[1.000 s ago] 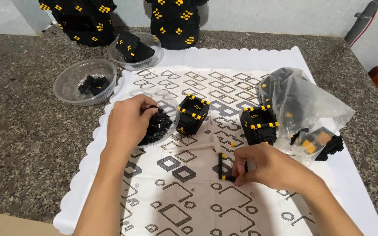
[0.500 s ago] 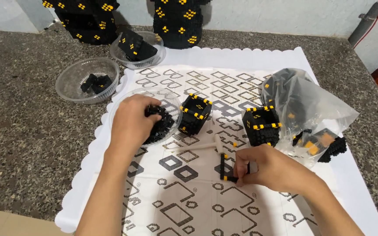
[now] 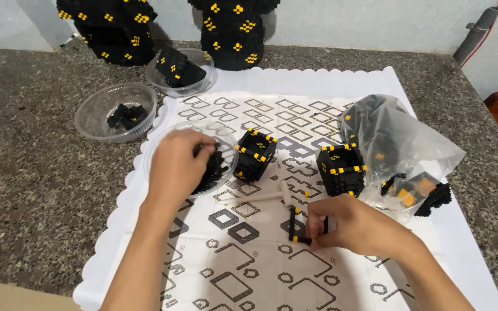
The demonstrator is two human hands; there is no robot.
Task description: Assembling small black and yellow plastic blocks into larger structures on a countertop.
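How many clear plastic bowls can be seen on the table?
3. One bowl sits far left on the stone counter, one behind it near the big black builds, one under the left hand on the mat.

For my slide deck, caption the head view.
Left hand reaches into a clear dish of black bricks; right hand holds a brick frame.

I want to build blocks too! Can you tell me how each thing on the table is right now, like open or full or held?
Left hand: reaching into the clear dish, on loose black bricks.
Right hand: pinching a small black-and-yellow frame on the mat.
Two block cubes: hollow, open-topped, upright.
Plastic bag: open, crumpled, holding bricks.
Round bowl: nearly empty.
Small hammer: lying flat, unheld.
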